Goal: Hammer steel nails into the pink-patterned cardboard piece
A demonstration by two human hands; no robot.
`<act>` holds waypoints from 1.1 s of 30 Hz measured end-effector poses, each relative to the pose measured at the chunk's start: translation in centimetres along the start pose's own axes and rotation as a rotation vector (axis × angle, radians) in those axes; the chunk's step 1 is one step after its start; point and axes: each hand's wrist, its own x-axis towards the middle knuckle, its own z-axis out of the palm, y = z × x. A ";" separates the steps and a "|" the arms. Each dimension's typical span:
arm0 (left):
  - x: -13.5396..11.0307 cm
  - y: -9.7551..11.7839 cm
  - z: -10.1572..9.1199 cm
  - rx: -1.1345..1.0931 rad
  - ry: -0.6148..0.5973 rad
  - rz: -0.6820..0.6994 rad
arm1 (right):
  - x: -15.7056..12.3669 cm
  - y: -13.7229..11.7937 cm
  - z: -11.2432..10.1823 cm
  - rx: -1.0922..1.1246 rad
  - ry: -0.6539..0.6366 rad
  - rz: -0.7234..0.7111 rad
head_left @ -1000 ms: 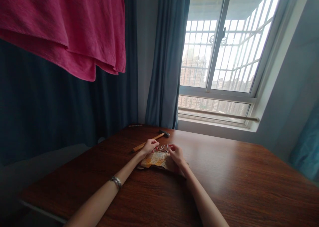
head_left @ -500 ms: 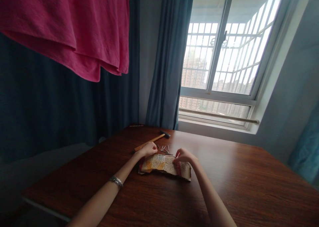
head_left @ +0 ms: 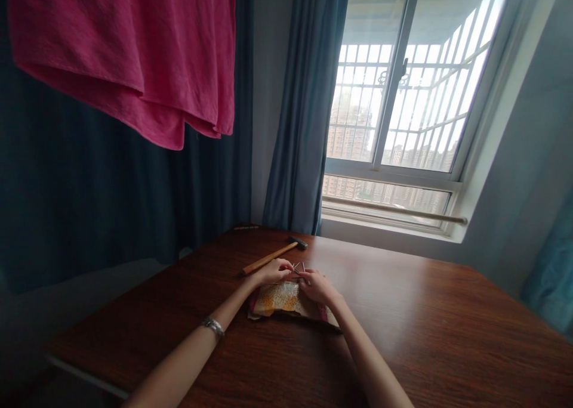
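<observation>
A flat patterned packet point(head_left: 280, 299), orange and white with a red edge, lies on the dark wooden table point(head_left: 425, 330). Just beyond it lie several thin metal nails point(head_left: 299, 267). My left hand point(head_left: 274, 271) has its fingers curled at the nails, thumb and fingertips pinched together. My right hand point(head_left: 316, 286) rests on the packet's far right part, fingers bent toward the same nails. What each pinch holds is too small to make out. A bracelet is on my left wrist.
A hammer point(head_left: 274, 256) with a wooden handle lies behind my left hand. A small dark stick point(head_left: 245, 227) lies at the table's far left edge. Pink cloth point(head_left: 134, 56) hangs above left. Blue curtains point(head_left: 299, 110) and a barred window point(head_left: 403, 104) stand behind.
My right hand has moved back left and forward onto the packet's far edge, meeting my left hand at the nails. The left hand has shifted slightly right.
</observation>
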 end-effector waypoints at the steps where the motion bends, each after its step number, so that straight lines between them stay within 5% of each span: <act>1: 0.1 -0.3 -0.2 0.010 0.056 -0.004 | 0.0 0.1 -0.1 0.000 0.008 -0.006; 6: 0.7 -1.3 -1.2 -0.024 0.273 -0.073 | 0.3 1.4 -2.0 -0.008 -0.019 0.002; 11: 0.1 -1.7 -1.3 -0.029 0.069 -0.132 | -0.8 2.7 -3.1 -0.020 -0.153 -0.010; 22: -2.7 0.4 -2.0 0.078 -0.326 -0.052 | -4.3 2.4 -3.2 -0.166 -0.156 -0.094; 24: -2.6 0.6 -1.9 0.097 -0.320 -0.058 | -4.4 2.1 -3.2 -0.180 -0.156 -0.088; 29: -1.5 2.0 -1.2 0.145 -0.080 0.109 | -5.0 1.3 -3.0 -0.251 -0.150 -0.076; 33: -0.7 3.0 -0.9 0.305 -0.181 0.246 | -6.0 1.0 -3.1 -0.271 -0.134 -0.055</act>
